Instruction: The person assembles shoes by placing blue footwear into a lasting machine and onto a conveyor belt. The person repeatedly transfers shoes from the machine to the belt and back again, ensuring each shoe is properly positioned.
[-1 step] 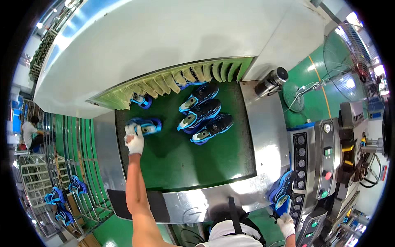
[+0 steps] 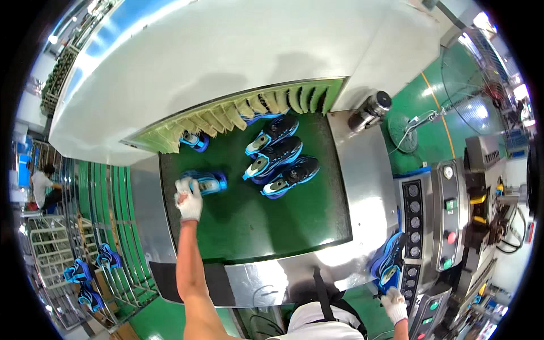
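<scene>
My left hand [image 2: 188,199], in a white glove, is closed on the near left end of a blue-and-black sneaker [image 2: 211,182], blurred, low over the green belt [image 2: 249,226]. At the lower right, my right hand [image 2: 395,304], also gloved, has its fingers curled at the lower end of another blue sneaker [image 2: 387,258], beside the metal table edge. Several black-and-blue sneakers [image 2: 292,177] sit in a slanting group on the belt's right half. One more sneaker [image 2: 194,140] stands by the strip curtain at the left.
A pale machine hood [image 2: 226,51] with a strip curtain [image 2: 226,116] spans the belt's far end. A steel flask [image 2: 371,110] stands on the right metal ledge. Control panels [image 2: 447,215] lie at the right, a rack with several sneakers [image 2: 107,258] at the left. A person [image 2: 44,187] sits far left.
My left hand and its sneaker have shifted slightly toward me and to the right. My right hand and its sneaker have risen a little in view. The group on the belt stays put.
</scene>
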A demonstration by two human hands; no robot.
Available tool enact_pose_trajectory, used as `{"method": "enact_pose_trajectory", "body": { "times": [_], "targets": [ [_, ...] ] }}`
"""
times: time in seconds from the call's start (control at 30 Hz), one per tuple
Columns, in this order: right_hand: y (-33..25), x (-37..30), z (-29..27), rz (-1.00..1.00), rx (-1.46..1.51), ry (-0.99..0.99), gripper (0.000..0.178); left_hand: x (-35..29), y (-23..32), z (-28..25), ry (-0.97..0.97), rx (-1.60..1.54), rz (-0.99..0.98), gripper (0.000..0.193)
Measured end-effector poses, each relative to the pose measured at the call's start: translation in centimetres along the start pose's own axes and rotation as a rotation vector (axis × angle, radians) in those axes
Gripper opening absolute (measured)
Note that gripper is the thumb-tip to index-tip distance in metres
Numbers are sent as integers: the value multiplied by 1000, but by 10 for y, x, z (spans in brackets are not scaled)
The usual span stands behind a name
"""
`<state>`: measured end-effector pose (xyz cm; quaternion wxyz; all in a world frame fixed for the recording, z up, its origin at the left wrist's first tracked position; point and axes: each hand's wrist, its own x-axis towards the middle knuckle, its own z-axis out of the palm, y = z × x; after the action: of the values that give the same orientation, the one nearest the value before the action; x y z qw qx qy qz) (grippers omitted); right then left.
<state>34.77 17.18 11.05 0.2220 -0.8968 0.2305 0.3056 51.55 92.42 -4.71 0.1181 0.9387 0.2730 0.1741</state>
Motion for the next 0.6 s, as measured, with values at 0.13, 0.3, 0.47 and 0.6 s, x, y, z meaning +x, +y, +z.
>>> {"method": "enact_pose_trajectory", "body": {
  "times": [0.13, 0.3, 0.47, 0.6],
  "targets": [
    [-97, -2, 10, -352, 145, -78, 60, -100, 82, -43, -268, -204, 107, 18],
    [-173, -26, 35, -676, -37, -122, 83, -235, 259, -83, -623, -477, 512, 18],
    [-79, -24, 2, -602, 144, 255, 51, -281, 463, -154, -965, -963, 861, 13],
    [-10, -116, -100, -275, 591, 232, 67, -316, 590, -233, -1135, -950, 1376, 42]
  ]
}}
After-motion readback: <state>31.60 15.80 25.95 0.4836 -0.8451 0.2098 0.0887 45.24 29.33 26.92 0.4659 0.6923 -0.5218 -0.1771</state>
